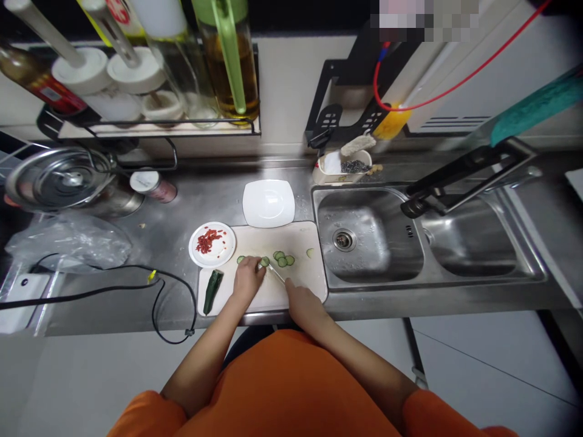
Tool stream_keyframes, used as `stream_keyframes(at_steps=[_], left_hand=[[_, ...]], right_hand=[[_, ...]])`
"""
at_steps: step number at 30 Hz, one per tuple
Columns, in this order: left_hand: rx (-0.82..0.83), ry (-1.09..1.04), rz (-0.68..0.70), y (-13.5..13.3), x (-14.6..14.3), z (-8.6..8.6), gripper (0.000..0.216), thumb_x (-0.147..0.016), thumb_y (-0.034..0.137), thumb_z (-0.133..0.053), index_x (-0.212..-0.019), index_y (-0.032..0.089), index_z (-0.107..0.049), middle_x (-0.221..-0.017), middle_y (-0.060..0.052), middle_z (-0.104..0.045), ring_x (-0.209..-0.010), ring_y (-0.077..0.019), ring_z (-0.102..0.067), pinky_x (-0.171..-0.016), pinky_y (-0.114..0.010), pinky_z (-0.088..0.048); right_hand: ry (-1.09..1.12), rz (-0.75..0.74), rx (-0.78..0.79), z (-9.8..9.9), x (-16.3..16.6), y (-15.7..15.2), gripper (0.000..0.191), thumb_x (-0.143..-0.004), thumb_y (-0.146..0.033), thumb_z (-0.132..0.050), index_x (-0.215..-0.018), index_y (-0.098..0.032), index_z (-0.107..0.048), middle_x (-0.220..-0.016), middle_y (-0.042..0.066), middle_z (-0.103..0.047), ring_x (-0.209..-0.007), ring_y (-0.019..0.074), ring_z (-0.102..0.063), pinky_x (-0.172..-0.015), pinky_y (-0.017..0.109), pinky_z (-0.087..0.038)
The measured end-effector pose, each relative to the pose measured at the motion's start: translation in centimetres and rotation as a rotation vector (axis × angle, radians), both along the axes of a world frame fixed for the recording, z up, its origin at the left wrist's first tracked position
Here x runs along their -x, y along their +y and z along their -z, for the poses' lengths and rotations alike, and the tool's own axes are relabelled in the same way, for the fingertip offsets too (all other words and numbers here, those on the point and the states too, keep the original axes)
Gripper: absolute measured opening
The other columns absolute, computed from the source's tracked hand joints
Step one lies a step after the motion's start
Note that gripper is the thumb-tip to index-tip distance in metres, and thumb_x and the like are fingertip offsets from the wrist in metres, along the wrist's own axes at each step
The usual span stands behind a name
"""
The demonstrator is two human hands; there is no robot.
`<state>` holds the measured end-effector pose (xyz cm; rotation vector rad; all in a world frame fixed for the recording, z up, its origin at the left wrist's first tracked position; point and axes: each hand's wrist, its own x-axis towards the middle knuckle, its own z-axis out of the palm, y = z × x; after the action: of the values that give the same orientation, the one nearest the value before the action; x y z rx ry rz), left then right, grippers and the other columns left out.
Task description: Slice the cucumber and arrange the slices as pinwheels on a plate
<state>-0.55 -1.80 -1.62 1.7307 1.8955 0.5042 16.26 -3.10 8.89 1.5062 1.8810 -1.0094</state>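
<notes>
Countertop [159,240]: sink [371,243] beside cutting board [268,298].

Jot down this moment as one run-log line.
left hand: holding cucumber | right hand: holding knife | slices: on cutting board | red pieces: on round plate

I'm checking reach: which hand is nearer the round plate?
Left. The left hand is over the board, just right of the round plate and nearer the body; the right hand, holding the knife, is farther right.
</notes>
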Motion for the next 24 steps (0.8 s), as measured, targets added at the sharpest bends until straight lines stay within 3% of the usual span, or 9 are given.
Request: stream_keyframes(at_steps=[10, 18, 24], left_hand=[[0.025, 0.003, -0.011, 0.3, -0.1, -0.2, 0.019, -0.074, 0.018, -0.056, -0.092, 0.019, -0.063, -0.087, -0.007, -0.063, -0.087, -0.0203, -0.057, -0.082, -0.032, -0.045], [0.077, -0.055, -0.045, 0.7, -0.4, -1.3, 0.005, -0.074, 0.020, -0.056, -0.078, 0.020, -0.059, -0.070, 0.000, -0.061, -0.067, -0.0151, -0.054, -0.066, -0.026, -0.041], [0.088, -0.089, -0.213, 0.2, 1.5, -2.1, 0.013, -0.079, 0.027, -0.052, -0.083, 0.021, -0.062, -0.073, 0.000, -0.066, -0.067, -0.0137, -0.058, -0.067, -0.024, -0.041]], right_hand=[[0.028, -0.009, -0.020, 0.2, -0.5, -0.7, 0.041, -0.085, -0.004, -0.031, -0.124, -0.011, -0.039, -0.099, 0.016, -0.064, -0.098, 0.0247, -0.061, -0.074, 0.031, -0.043], [0.003, 0.012, -0.012, 0.6, -2.3, -2.0, 0.041, -0.084, -0.004, -0.031, -0.122, -0.015, -0.042, -0.097, 0.014, -0.065, -0.095, 0.0244, -0.061, -0.071, 0.031, -0.043], [0.005, 0.054, -0.026, 0.4, -2.6, -2.1, 0.043, -0.082, -0.001, -0.031, -0.121, -0.017, -0.043, -0.098, 0.012, -0.065, -0.094, 0.0224, -0.060, -0.071, 0.029, -0.042]])
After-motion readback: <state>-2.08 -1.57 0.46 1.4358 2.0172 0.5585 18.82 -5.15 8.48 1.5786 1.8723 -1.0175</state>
